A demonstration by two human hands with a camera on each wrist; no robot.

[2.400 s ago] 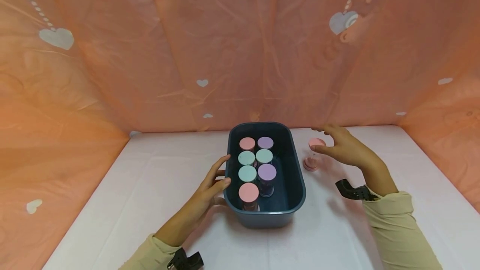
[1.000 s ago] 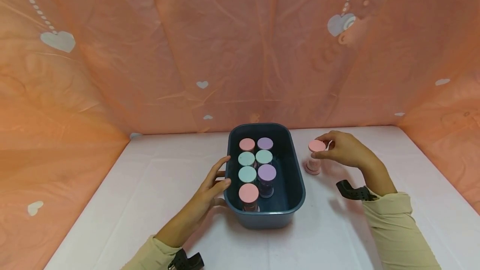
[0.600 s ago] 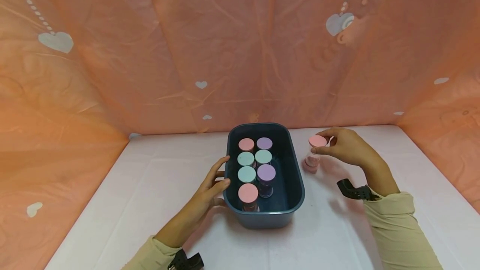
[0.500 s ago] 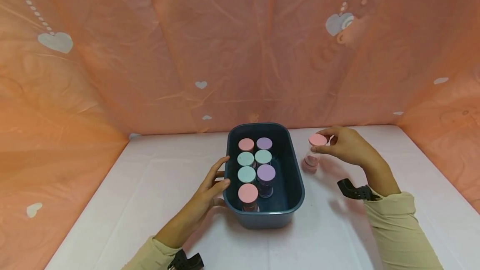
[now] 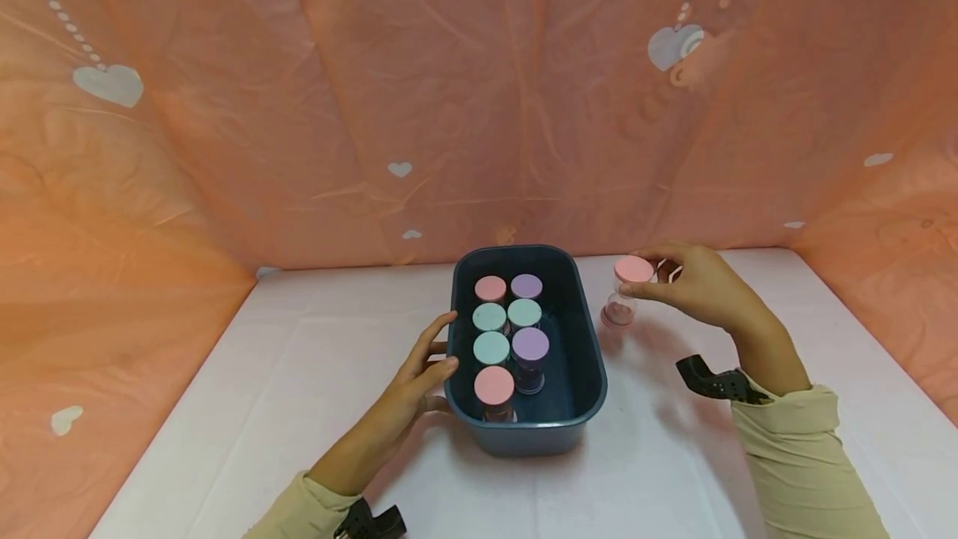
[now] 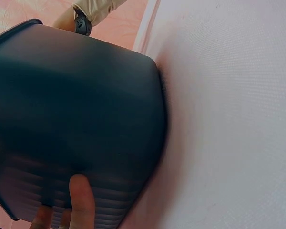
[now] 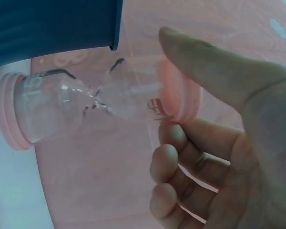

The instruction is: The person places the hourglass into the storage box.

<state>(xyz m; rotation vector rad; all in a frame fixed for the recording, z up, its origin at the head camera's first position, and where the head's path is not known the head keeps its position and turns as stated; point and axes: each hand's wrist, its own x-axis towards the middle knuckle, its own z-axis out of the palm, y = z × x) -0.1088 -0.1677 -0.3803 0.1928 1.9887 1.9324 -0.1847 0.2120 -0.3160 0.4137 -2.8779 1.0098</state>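
Observation:
My right hand (image 5: pixel 699 285) pinches a clear sand timer by its pink top cap between thumb and fingers. This sand timer (image 7: pixel 88 100) has pink ends and a narrow glass waist; it hangs upright just above the table, right of a dark blue bin (image 5: pixel 591 356). My left hand (image 5: pixel 419 373) rests with fairly straight fingers against the bin's left outer wall, and in the left wrist view its fingertips (image 6: pixel 81 195) touch the ribbed side. Inside the bin, several sand timers stand in two columns, with pink caps (image 5: pixel 494 386), mint caps (image 5: pixel 491 348) and purple caps (image 5: pixel 530 344).
A white cloth (image 5: pixel 314 339) covers the table under the bin. Behind and at both sides hangs an orange-pink sheet (image 5: pixel 479 106) with pale hearts. Bare floor shows along the bin's right side inside.
My right hand closed its fingers on the pink-capped sand timer standing on the table, then raised it a little and moved slightly back. The left hand and bin stayed put.

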